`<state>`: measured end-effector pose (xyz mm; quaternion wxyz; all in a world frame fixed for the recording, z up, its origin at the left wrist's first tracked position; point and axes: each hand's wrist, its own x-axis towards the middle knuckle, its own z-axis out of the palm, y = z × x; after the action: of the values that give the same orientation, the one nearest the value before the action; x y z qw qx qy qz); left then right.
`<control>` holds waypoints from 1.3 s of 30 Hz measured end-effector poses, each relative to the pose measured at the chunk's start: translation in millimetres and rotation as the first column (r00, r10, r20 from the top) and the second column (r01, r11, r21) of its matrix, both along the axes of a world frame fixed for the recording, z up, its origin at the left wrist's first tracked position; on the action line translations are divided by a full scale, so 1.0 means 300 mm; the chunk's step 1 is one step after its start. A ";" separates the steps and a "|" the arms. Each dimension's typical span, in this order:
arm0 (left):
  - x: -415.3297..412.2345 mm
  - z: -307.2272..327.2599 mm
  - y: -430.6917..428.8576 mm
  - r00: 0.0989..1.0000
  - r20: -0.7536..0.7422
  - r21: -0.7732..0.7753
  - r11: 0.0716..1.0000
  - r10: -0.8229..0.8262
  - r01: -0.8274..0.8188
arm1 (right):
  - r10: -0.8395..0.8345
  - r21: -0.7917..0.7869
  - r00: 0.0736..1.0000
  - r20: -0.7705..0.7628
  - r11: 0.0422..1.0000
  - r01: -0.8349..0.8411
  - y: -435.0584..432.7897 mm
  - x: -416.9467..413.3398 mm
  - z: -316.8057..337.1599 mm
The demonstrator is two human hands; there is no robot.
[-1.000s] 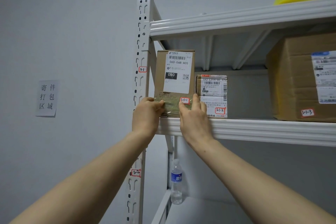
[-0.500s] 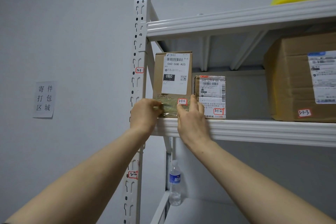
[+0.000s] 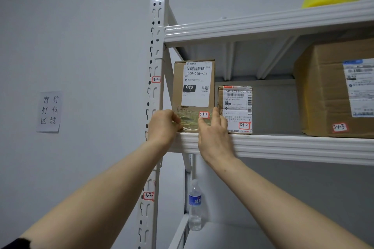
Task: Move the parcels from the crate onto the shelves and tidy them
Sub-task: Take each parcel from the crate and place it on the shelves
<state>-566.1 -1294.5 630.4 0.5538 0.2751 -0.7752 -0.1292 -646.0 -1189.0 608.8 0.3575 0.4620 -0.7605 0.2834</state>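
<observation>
On shelf: tall box L, small box just R, big box far R.

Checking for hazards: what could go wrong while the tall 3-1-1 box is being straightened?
The tall box stands on end at the shelf's front edge, held only near its bottom by the left hand and right hand; it could tip forward. The right hand's fingers might nudge the small parcel.
</observation>
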 end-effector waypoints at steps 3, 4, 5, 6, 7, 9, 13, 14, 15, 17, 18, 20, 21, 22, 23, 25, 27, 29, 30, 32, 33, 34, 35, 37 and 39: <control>0.000 -0.003 -0.005 1.000 0.006 -0.012 1.000 0.014 -0.013 | 0.012 0.004 1.000 -0.002 1.000 -0.012 0.003 0.001 -0.001; 0.001 -0.005 -0.007 1.000 0.002 -0.012 1.000 0.015 -0.015 | 0.017 0.001 1.000 0.000 1.000 -0.017 0.005 0.002 -0.001; 0.001 -0.007 -0.008 1.000 -0.005 -0.012 1.000 0.015 -0.015 | 0.021 -0.004 1.000 0.004 1.000 -0.021 0.006 0.003 -0.001; 0.001 -0.006 -0.006 1.000 -0.012 -0.013 1.000 0.015 -0.016 | 0.023 -0.011 1.000 0.009 1.000 -0.023 0.007 0.004 -0.001; 0.000 -0.006 -0.003 1.000 -0.019 -0.016 1.000 0.017 -0.017 | 0.024 -0.017 1.000 0.015 1.000 -0.024 0.009 0.005 -0.002; -0.005 -0.005 0.001 1.000 -0.026 -0.016 1.000 0.017 -0.018 | 0.025 -0.025 0.999 0.024 0.999 -0.024 0.010 0.007 -0.005; -0.009 -0.007 0.008 0.999 -0.033 0.008 0.999 0.035 -0.035 | 0.036 -0.050 0.999 0.037 0.998 -0.035 0.004 0.005 -0.011; -0.007 -0.008 0.009 0.999 -0.036 0.012 0.999 0.039 -0.039 | 0.039 -0.055 0.998 0.040 0.998 -0.037 0.001 0.004 -0.011; -0.006 -0.009 0.012 0.998 -0.037 0.012 0.999 0.043 -0.042 | 0.041 -0.059 0.998 0.043 0.998 -0.039 -0.002 0.002 -0.012; -0.003 -0.008 0.018 0.998 -0.035 0.013 0.999 0.048 -0.048 | 0.048 -0.069 0.998 0.049 0.997 -0.044 -0.008 0.000 -0.013; -0.001 -0.008 0.021 0.998 -0.032 0.013 0.999 0.051 -0.050 | 0.053 -0.075 0.997 0.052 0.996 -0.049 -0.010 0.000 -0.013; 0.001 -0.008 0.025 0.998 -0.029 0.010 0.998 0.058 -0.057 | 0.063 -0.085 0.996 0.064 0.995 -0.057 -0.012 -0.001 -0.015; 0.002 -0.008 0.025 0.998 -0.028 0.009 0.998 0.059 -0.059 | 0.067 -0.088 0.995 0.068 0.994 -0.060 -0.013 -0.001 -0.016; 0.003 -0.009 0.026 0.998 -0.028 0.010 0.998 0.061 -0.060 | 0.069 -0.091 0.995 0.070 0.994 -0.063 -0.014 -0.001 -0.017; 0.003 -0.009 0.026 0.998 -0.027 0.012 0.998 0.061 -0.060 | 0.073 -0.093 0.995 0.072 0.993 -0.066 -0.015 -0.001 -0.018; 0.004 -0.012 0.027 0.998 -0.026 0.015 0.998 0.061 -0.061 | 0.082 -0.099 0.993 0.079 0.992 -0.074 -0.012 0.001 -0.020; 0.008 -0.021 0.030 0.998 -0.029 0.011 0.998 0.064 -0.064 | 0.093 -0.109 0.992 0.080 0.990 -0.084 -0.005 0.005 -0.025; 0.016 -0.034 0.035 0.997 -0.045 -0.010 0.998 0.065 -0.065 | 0.102 -0.127 0.992 0.072 0.988 -0.093 0.005 0.009 -0.034; 0.021 -0.043 0.042 0.996 -0.063 -0.027 0.997 0.064 -0.066 | 0.101 -0.136 0.993 0.061 0.986 -0.092 0.012 0.011 -0.039; 0.034 -0.062 0.064 0.992 -0.107 -0.076 0.995 0.060 -0.069 | 0.088 -0.150 0.996 0.026 0.985 -0.083 0.027 0.012 -0.049; 0.039 -0.073 0.079 0.991 -0.122 -0.106 0.992 0.055 -0.068 | 0.083 -0.155 0.997 0.011 0.985 -0.080 0.035 0.011 -0.055; 0.045 -0.085 0.097 0.991 -0.124 -0.132 0.989 0.050 -0.067 | 0.079 -0.158 0.997 -0.001 0.984 -0.078 0.045 0.012 -0.060; 0.049 -0.099 0.115 0.992 -0.117 -0.153 0.986 0.048 -0.066 | 0.076 -0.158 0.997 -0.010 0.984 -0.077 0.057 0.011 -0.067; 0.055 -0.134 0.152 0.995 -0.079 -0.174 0.982 0.062 -0.075 | 0.064 -0.146 0.998 -0.007 0.987 -0.065 0.090 0.011 -0.087; 0.060 -0.174 0.193 0.995 -0.036 -0.196 0.976 0.090 -0.095 | 0.062 -0.128 0.998 0.015 0.990 -0.059 0.131 0.010 -0.115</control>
<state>-548.2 -1236.7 578.1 0.5942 0.2526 -0.7630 -0.0293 -643.0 -1149.8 574.3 0.3702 0.4585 -0.7299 0.3465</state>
